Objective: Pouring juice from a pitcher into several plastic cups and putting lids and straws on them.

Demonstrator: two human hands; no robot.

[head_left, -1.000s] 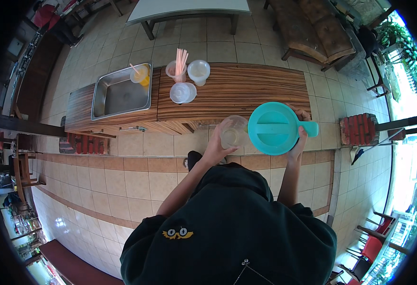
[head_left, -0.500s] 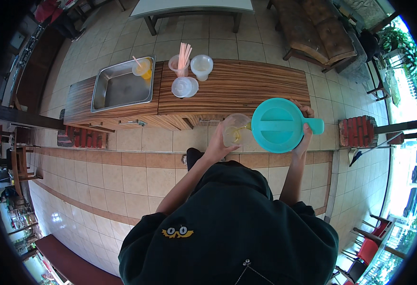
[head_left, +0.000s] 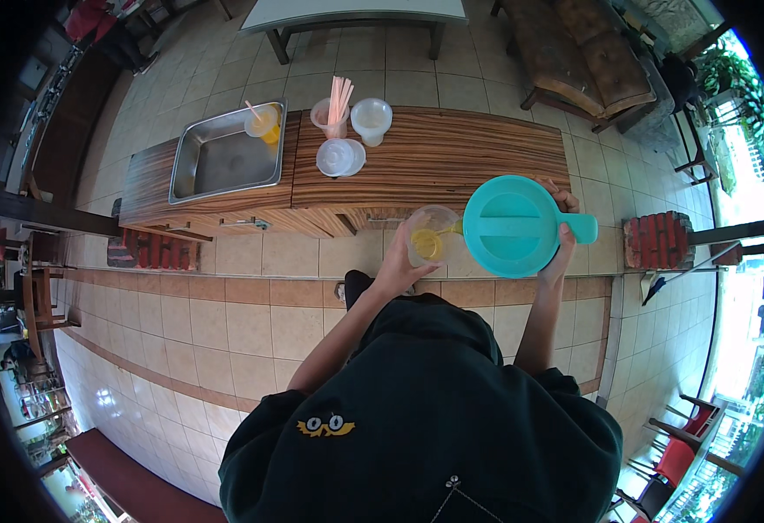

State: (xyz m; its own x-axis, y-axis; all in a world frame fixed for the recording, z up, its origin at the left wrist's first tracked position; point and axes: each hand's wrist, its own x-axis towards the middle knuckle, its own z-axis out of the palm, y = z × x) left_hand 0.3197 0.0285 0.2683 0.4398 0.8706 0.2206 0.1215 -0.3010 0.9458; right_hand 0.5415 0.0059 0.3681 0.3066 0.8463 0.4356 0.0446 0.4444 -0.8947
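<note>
My left hand [head_left: 397, 268] is closed around a clear plastic cup [head_left: 432, 220] in front of the counter. Yellow liquid [head_left: 428, 246] lies in the cup's bottom. A turquoise lidded pitcher [head_left: 511, 227] tilts toward the cup, and a yellow stream runs from it into the cup. My right hand [head_left: 561, 228] wraps the pitcher by its handle side; some of the fingers are hidden behind it. On the counter stand a cup of pink straws [head_left: 338, 105], a stack of clear cups [head_left: 371, 120] and a pile of clear lids [head_left: 338, 158].
A wood-grain counter [head_left: 469, 144] runs ahead of me. Its left end holds a steel sink [head_left: 225, 187], where a lidded cup of orange drink [head_left: 264, 125] with a straw stands. Beyond are a white-topped table [head_left: 347, 10] and a brown sofa [head_left: 574, 52]. A person [head_left: 99, 33] stands far left.
The yellow liquid in the cup has risen and now covers more of its bottom. Both hands, with the cup and the pitcher, stay in nearly the same place.
</note>
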